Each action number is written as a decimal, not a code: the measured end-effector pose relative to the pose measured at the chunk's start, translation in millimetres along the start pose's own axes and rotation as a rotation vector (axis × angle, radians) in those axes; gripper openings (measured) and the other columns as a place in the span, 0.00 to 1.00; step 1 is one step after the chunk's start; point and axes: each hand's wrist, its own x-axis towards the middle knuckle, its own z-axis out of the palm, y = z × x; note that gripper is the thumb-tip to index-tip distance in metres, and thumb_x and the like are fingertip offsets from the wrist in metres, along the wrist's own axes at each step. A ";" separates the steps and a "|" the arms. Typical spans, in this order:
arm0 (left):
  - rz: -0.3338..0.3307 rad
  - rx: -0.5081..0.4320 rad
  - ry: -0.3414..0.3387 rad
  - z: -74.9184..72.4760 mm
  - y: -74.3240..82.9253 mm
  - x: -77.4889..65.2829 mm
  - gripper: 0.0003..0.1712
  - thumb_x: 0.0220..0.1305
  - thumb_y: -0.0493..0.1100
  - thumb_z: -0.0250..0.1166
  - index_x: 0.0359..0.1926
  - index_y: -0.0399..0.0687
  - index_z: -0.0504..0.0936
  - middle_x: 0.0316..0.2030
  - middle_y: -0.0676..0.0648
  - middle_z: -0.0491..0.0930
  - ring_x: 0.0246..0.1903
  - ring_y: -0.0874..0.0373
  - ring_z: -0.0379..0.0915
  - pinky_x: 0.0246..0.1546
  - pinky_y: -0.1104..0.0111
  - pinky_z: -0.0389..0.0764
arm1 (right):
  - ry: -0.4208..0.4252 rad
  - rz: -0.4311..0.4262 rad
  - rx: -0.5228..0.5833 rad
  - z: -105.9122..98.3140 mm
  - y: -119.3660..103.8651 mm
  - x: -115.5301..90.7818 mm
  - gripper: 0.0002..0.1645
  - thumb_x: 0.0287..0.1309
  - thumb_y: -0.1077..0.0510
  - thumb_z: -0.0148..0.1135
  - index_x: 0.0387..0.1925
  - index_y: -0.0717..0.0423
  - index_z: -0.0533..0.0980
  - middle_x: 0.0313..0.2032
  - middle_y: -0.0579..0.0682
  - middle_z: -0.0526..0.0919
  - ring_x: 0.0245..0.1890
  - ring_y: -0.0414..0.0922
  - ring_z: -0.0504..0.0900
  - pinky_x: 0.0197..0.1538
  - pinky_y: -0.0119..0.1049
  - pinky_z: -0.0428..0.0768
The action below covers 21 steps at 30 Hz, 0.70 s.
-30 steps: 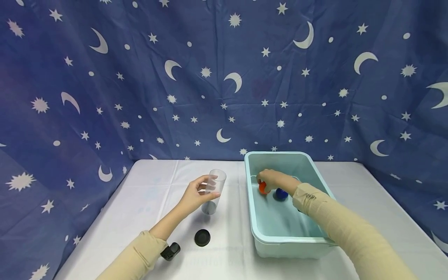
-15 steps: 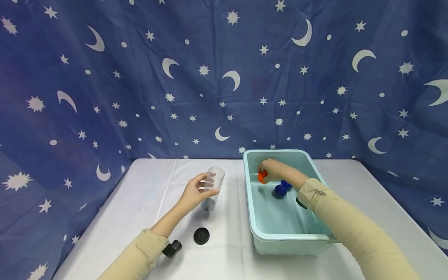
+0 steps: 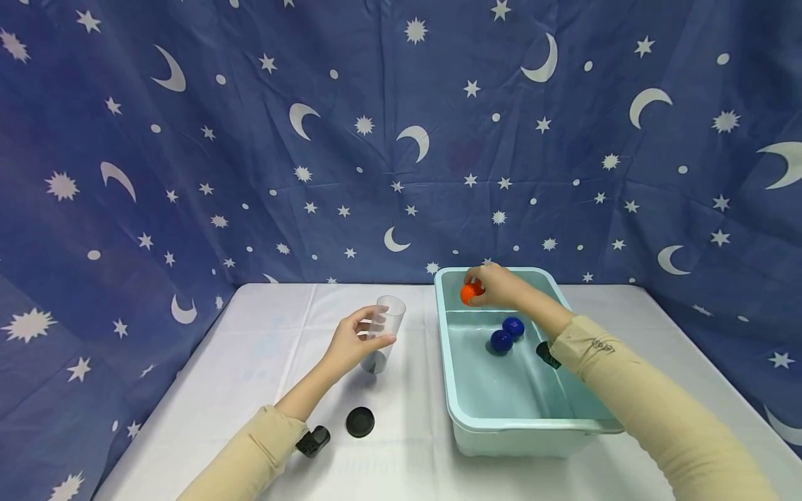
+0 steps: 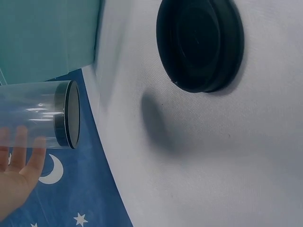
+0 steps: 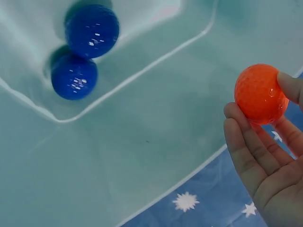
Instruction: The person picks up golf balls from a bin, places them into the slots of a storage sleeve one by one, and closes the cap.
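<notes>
My left hand (image 3: 351,342) grips a clear plastic tube (image 3: 390,321) round its side, holding it slightly tilted with the open mouth up. In the left wrist view the tube's closed end (image 4: 72,114) has a dark rim, and the fingers show through the wall. A round black lid (image 3: 360,422) lies on the table below that hand. Over the far end of the pale green bin, my right hand (image 3: 498,287) pinches an orange golf ball (image 5: 261,93) between thumb and fingertips. Two blue balls (image 5: 92,31) rest side by side on the bin floor.
The pale green bin (image 3: 452,390) stands on the white-covered table (image 3: 263,348), right of the tube. Behind the table hangs a blue curtain (image 3: 351,153) with moons and stars. A black wrist camera (image 3: 313,441) sits below my left wrist.
My right hand has lifted the orange golf ball from low in the bin up toward its far rim, uncovering both blue balls. My left hand with the tube has barely moved.
</notes>
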 end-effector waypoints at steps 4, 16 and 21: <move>0.008 -0.006 0.004 1.7 0.3 1.3 0.30 0.50 0.34 0.71 0.56 0.40 0.75 0.49 0.33 0.75 0.49 0.37 0.75 0.41 0.64 0.82 | 0.027 0.043 0.030 -9.7 -5.6 -4.6 0.17 0.49 0.64 0.67 0.42 0.66 0.77 0.37 0.61 0.83 0.35 0.50 0.80 0.43 0.41 0.82; 0.031 0.051 0.031 7.0 1.6 5.9 0.29 0.50 0.37 0.73 0.55 0.41 0.76 0.49 0.35 0.77 0.48 0.38 0.76 0.41 0.59 0.82 | 0.105 0.023 0.158 -25.6 -10.8 -17.0 0.19 0.51 0.63 0.66 0.45 0.66 0.76 0.38 0.61 0.82 0.32 0.50 0.82 0.41 0.41 0.83; 0.031 0.089 0.040 11.1 2.3 8.3 0.29 0.48 0.38 0.74 0.54 0.45 0.78 0.48 0.37 0.78 0.46 0.44 0.77 0.41 0.60 0.81 | 0.106 0.011 0.235 -28.1 -23.9 -19.0 0.20 0.52 0.62 0.66 0.47 0.65 0.76 0.40 0.61 0.82 0.34 0.49 0.84 0.42 0.40 0.83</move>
